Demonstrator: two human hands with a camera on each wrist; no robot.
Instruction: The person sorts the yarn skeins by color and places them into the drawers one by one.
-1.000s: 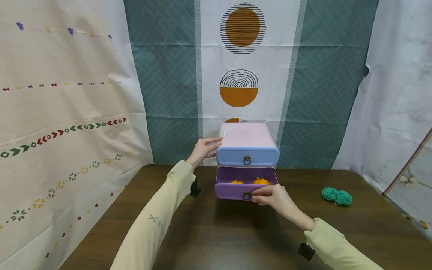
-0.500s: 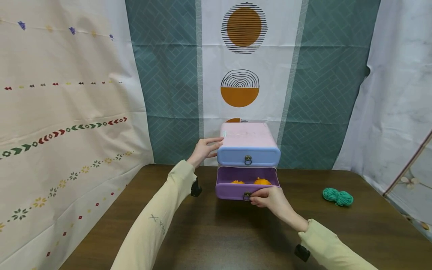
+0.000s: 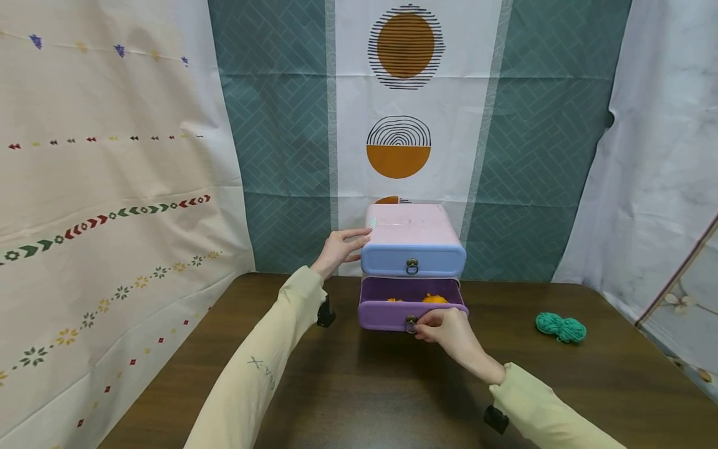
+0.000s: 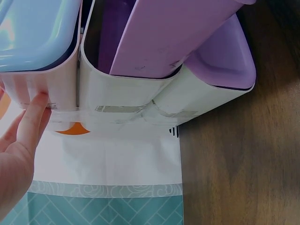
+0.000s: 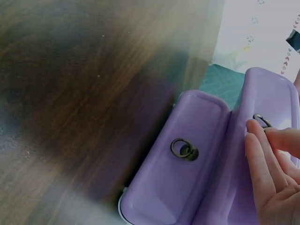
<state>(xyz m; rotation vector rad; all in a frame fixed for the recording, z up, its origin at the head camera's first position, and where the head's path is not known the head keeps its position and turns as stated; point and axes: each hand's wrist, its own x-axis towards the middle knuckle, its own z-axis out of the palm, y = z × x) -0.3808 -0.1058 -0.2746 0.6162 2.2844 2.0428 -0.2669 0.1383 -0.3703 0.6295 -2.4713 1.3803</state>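
Note:
A small chest [image 3: 412, 224] with a pink top stands at the table's back. Its blue top drawer [image 3: 387, 260] is closed, and the purple middle drawer [image 3: 381, 315] is pulled out. Orange yarn [image 3: 434, 299] shows inside that drawer, partly hidden by its front. My right hand [image 3: 453, 337] pinches the middle drawer's ring pull [image 5: 261, 119] between thumb and fingers. My left hand [image 3: 336, 251] rests its fingers against the chest's left side, near the top; in the left wrist view the fingertips [image 4: 40, 99] touch the pink wall beside the blue drawer.
A lower purple drawer [image 5: 161, 192] with its own ring [image 5: 180, 149] is closed beneath the pulled-out one. A green skein of yarn [image 3: 561, 327] lies on the brown table [image 3: 336, 399] to the right. Patterned cloths [image 3: 280, 125] hang behind and at the sides.
The middle drawer's front sits slightly higher in view, and a little less orange yarn shows. My right wrist has shifted slightly left, still at the ring; my left hand keeps its place.

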